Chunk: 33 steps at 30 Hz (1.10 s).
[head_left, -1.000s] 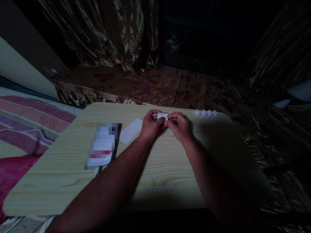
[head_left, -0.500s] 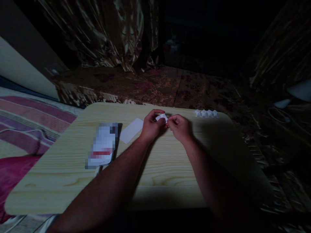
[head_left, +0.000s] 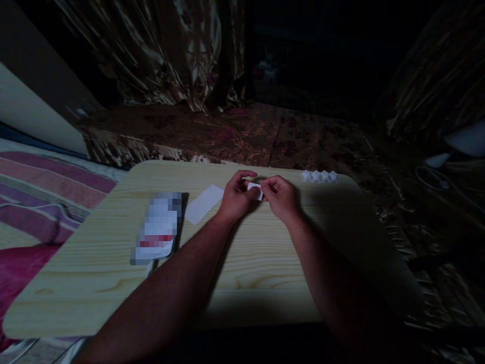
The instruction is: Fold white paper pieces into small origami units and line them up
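Between my two hands is a small folded piece of white paper point(head_left: 256, 191), held over the far middle of the wooden table point(head_left: 261, 268). My left hand point(head_left: 238, 193) grips its left side, the thumb lying across the paper. With thumb and index finger, my right hand point(head_left: 279, 196) pinches the right edge. A flat sheet of white paper point(head_left: 204, 204) rests just left of my left hand. Several small white folded-paper pieces point(head_left: 320, 176), star-like in shape, stand in a row near the far right edge.
On the table's left lies a blurred-out flat object point(head_left: 157, 227) with a white cable at its lower end. A striped bed cover point(head_left: 41, 197) is at the left. Beyond the table are patterned cloth point(head_left: 227, 134) and a curtain point(head_left: 189, 55); a pale lamp-like object point(head_left: 468, 139) stands right.
The folded paper has turned and dropped slightly between my fingers, now showing a flatter, squarer face. Both hands keep their hold on it. The view has shifted a little.
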Each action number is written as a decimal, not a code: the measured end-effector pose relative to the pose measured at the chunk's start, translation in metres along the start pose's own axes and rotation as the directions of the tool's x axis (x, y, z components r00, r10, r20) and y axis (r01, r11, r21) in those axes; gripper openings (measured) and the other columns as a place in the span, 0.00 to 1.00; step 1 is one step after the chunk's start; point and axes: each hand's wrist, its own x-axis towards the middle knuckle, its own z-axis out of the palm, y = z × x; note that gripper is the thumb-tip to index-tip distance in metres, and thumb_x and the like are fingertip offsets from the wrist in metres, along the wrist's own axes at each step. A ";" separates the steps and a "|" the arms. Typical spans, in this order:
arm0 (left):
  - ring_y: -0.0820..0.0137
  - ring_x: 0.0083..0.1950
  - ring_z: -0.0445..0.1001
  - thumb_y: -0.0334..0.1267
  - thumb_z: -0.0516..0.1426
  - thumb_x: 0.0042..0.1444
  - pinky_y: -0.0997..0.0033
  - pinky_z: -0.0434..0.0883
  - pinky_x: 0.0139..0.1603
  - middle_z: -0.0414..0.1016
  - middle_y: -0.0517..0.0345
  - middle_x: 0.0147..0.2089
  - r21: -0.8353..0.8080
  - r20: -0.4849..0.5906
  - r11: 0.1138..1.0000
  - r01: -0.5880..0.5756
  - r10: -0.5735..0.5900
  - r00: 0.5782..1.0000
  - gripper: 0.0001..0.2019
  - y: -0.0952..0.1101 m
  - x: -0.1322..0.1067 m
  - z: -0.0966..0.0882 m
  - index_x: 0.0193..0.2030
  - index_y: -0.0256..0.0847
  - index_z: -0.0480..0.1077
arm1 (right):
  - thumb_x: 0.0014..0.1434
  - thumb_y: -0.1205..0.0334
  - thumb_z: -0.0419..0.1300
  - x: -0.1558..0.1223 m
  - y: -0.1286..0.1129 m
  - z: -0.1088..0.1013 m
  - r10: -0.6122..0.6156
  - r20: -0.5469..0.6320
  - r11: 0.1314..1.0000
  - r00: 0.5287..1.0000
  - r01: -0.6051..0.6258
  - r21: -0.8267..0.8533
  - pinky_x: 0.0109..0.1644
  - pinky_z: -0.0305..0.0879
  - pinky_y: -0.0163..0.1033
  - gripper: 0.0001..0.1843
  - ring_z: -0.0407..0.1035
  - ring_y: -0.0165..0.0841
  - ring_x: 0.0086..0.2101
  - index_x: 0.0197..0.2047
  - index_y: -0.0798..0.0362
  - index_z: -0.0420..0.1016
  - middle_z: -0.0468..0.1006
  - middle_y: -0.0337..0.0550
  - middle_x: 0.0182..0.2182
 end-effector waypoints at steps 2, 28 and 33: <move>0.76 0.25 0.66 0.33 0.61 0.44 0.76 0.64 0.28 0.71 0.62 0.27 0.027 0.006 1.000 -0.010 0.009 1.000 0.14 0.000 0.000 0.000 0.40 0.39 0.71 | 0.52 0.56 0.61 0.000 -0.001 0.000 0.002 0.008 0.999 1.000 -0.003 0.037 0.25 0.63 0.32 0.08 0.66 0.27 0.23 0.32 0.52 0.70 0.72 0.36 0.24; 0.77 0.21 0.65 0.35 0.64 0.42 0.76 0.63 0.23 0.71 0.61 0.23 0.047 -0.153 0.998 0.048 -0.041 0.987 0.09 -0.002 0.001 -0.001 0.31 0.36 0.72 | 0.46 0.61 0.63 0.000 -0.001 0.002 0.113 -0.007 0.989 0.994 -0.112 0.095 0.26 0.65 0.33 0.08 0.68 0.28 0.24 0.31 0.54 0.73 0.75 0.38 0.24; 0.78 0.21 0.64 0.35 0.64 0.42 0.77 0.62 0.22 0.70 0.62 0.23 0.058 -0.159 0.997 0.041 -0.031 0.987 0.08 -0.002 0.000 -0.001 0.30 0.36 0.72 | 0.46 0.61 0.63 0.000 0.000 0.002 0.103 -0.001 0.990 0.995 -0.103 0.099 0.25 0.65 0.33 0.08 0.67 0.28 0.22 0.32 0.54 0.74 0.75 0.37 0.23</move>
